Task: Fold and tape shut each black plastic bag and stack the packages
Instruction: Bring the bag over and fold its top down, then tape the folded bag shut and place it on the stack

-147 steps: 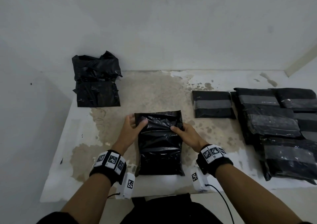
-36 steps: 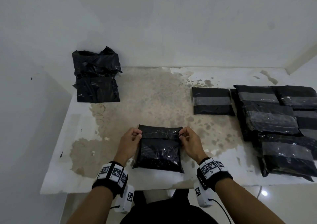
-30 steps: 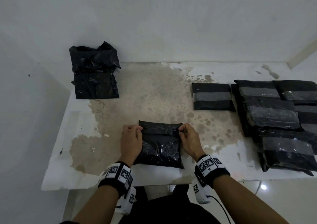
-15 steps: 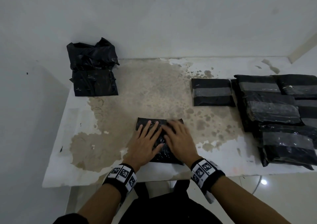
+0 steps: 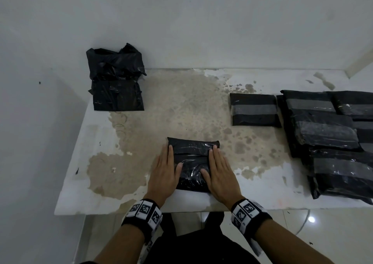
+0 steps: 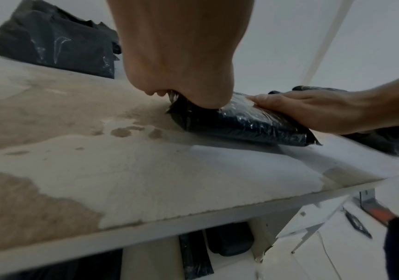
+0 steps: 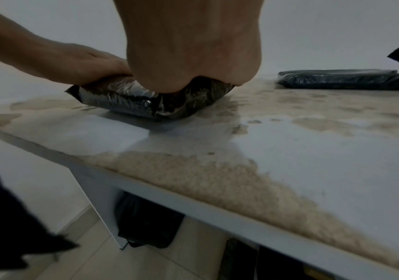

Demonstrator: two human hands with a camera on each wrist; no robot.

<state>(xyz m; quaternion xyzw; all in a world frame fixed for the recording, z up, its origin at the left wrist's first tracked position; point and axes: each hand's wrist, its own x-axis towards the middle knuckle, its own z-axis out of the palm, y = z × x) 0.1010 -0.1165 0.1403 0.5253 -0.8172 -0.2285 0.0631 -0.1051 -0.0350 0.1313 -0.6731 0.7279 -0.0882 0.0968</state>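
A folded black plastic bag (image 5: 191, 162) (image 6: 241, 121) (image 7: 145, 100) lies near the front edge of the white table (image 5: 101, 138), its top flap turned down. My left hand (image 5: 164, 172) (image 6: 181, 56) lies flat with straight fingers along the bag's left side. My right hand (image 5: 219, 172) (image 7: 193, 47) lies flat the same way along its right side. Both palms press the package down. No tape shows on this bag.
A heap of loose black bags (image 5: 116, 80) sits at the table's back left against the wall. Several taped packages (image 5: 333, 138) are piled at the right, with one taped package (image 5: 253, 110) lying alone beside them. Dark bags sit under the table (image 7: 145, 223).
The bag's top was folded down while both hands pinched its upper corners. The hands then flattened onto its middle and have since slid apart to its left and right sides.
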